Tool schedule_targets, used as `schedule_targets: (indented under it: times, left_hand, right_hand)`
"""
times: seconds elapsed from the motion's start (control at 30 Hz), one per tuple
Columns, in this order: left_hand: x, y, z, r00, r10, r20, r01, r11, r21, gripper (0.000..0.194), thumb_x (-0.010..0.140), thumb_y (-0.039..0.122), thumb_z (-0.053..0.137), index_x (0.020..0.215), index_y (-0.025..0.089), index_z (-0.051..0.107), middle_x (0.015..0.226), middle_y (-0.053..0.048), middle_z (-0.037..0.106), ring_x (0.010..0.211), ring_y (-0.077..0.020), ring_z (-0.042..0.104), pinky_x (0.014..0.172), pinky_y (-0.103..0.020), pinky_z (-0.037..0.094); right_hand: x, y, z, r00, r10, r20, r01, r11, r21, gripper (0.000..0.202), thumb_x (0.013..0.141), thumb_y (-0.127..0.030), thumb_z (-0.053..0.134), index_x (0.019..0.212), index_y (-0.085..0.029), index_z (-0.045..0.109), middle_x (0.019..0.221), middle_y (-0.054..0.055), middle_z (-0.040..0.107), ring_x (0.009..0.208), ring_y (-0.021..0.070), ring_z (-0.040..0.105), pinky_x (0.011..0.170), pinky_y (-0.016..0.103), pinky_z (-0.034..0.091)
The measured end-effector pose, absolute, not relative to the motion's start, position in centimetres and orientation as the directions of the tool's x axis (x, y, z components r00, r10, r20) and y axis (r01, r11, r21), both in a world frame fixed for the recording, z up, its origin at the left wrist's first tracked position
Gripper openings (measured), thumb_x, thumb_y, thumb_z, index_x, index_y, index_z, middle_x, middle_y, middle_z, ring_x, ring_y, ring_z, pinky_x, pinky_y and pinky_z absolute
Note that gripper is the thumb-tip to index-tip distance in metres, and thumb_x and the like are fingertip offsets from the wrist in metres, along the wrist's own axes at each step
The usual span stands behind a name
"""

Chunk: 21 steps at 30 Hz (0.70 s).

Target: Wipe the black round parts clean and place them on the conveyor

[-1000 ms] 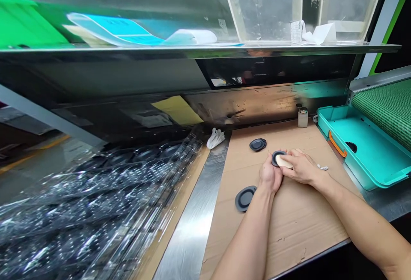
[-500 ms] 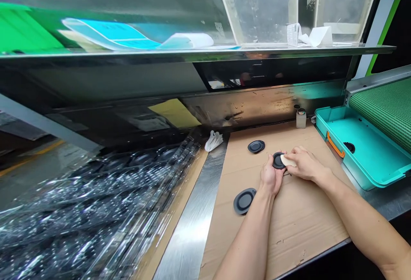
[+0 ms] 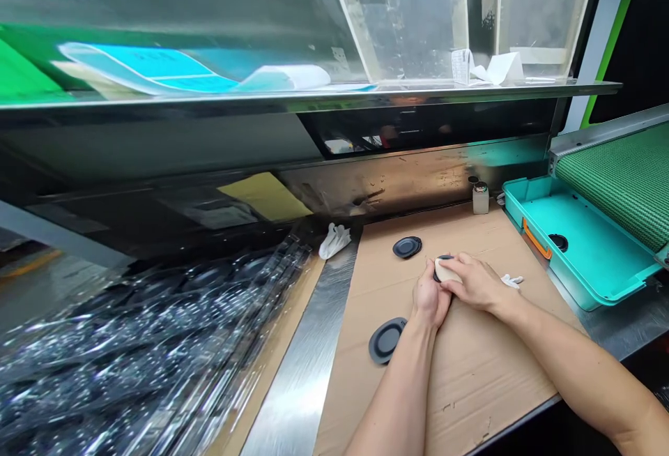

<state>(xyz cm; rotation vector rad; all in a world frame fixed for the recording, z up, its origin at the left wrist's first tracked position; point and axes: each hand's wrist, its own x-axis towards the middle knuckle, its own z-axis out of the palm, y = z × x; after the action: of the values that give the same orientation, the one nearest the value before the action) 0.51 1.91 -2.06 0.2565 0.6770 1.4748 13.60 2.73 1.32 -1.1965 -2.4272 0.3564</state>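
Disc: small black round part (image 3: 440,261), mid cardboard sheet (image 3: 470,365), wedged betw. both hands, no long axis.
L hand (image 3: 428,299): fingers curled on disc's near-left rim.
R hand (image 3: 473,282): nearer, on top; presses pale pad (image 3: 448,271) onto disc.
Others: 2 discs, far (image 3: 407,247) & near-left edge (image 3: 385,339).

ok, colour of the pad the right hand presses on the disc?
Cream-beige pad, on the dark grey disc; head view, the only one.

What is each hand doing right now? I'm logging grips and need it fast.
Left hand: closed on the dark round disc, steadying it on the cardboard.
Right hand: closed on a pale pad, pressing it onto that disc.
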Motion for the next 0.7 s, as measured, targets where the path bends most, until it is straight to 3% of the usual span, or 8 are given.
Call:
schedule_targets:
  times: [0.13, 0.27, 0.43, 0.57, 0.7]
  left_hand:
    - [0.8, 1.8, -1.8, -0.066, 0.961, -0.268, -0.815, 0.102, 0.57, 0.039, 0.106, 0.029, 0.037, 0.102, 0.01, 0.07, 0.102, -0.013, 0.075, 0.089, -0.0166, 0.07, 0.091, -0.034, 0.058]
    - [0.9, 1.6, -1.7, -0.077, 0.96, -0.269, -0.816, 0.095, 0.571, 0.038, 0.106, 0.029, 0.038, 0.1, 0.011, 0.071, 0.1, -0.011, 0.075, 0.091, -0.016, 0.071, 0.093, -0.031, 0.058]
    - [0.8, 1.7, -1.8, -0.087, 0.958, -0.274, -0.82, 0.087, 0.566, 0.038, 0.106, 0.027, 0.036, 0.102, 0.01, 0.07, 0.104, -0.013, 0.075, 0.096, -0.0185, 0.072, 0.095, -0.036, 0.058]
    - [0.7, 2.0, -2.0, -0.065, 0.96, -0.274, -0.833, 0.099, 0.544, 0.044, 0.107, 0.031, 0.034, 0.098, 0.01, 0.07, 0.104, -0.015, 0.075, 0.098, -0.0188, 0.072, 0.096, -0.035, 0.057]
    - [0.9, 1.9, -2.1, -0.107, 0.957, -0.269, -0.823, 0.066, 0.564, 0.044, 0.107, 0.031, 0.032, 0.103, 0.011, 0.071, 0.106, -0.013, 0.075, 0.102, -0.0188, 0.071, 0.097, -0.035, 0.057]
  right_hand:
    - [13.4, 2.8, 1.2, -0.4, 0.881, 0.252, 0.799, 0.47, -0.376, 0.05, 0.101, -0.037, 0.055, 0.148, -0.023, 0.05, 0.117, 0.011, 0.059, 0.111, 0.0229, 0.056, 0.092, 0.031, 0.045]
    - [13.4, 2.9, 1.6, -0.503, 0.833, 0.232, 0.74, 0.554, -0.383, 0.046, 0.103, -0.037, 0.052, 0.147, -0.028, 0.051, 0.115, 0.008, 0.06, 0.108, 0.0206, 0.057, 0.09, 0.029, 0.046]
    - [13.0, 2.9, 1.8, -0.349, 0.914, 0.208, 0.847, 0.402, -0.349, 0.041, 0.105, -0.034, 0.043, 0.143, -0.025, 0.055, 0.116, 0.01, 0.062, 0.108, 0.022, 0.059, 0.09, 0.03, 0.046]
    - [12.8, 2.4, 1.5, -0.451, 0.872, 0.192, 0.785, 0.49, -0.38, 0.038, 0.103, -0.034, 0.047, 0.14, -0.028, 0.055, 0.122, 0.008, 0.063, 0.108, 0.0213, 0.061, 0.09, 0.03, 0.047]
    - [12.3, 2.3, 1.0, -0.293, 0.931, 0.218, 0.825, 0.361, -0.435, 0.039, 0.103, -0.033, 0.046, 0.141, -0.026, 0.052, 0.122, 0.009, 0.063, 0.109, 0.0226, 0.061, 0.09, 0.032, 0.047]
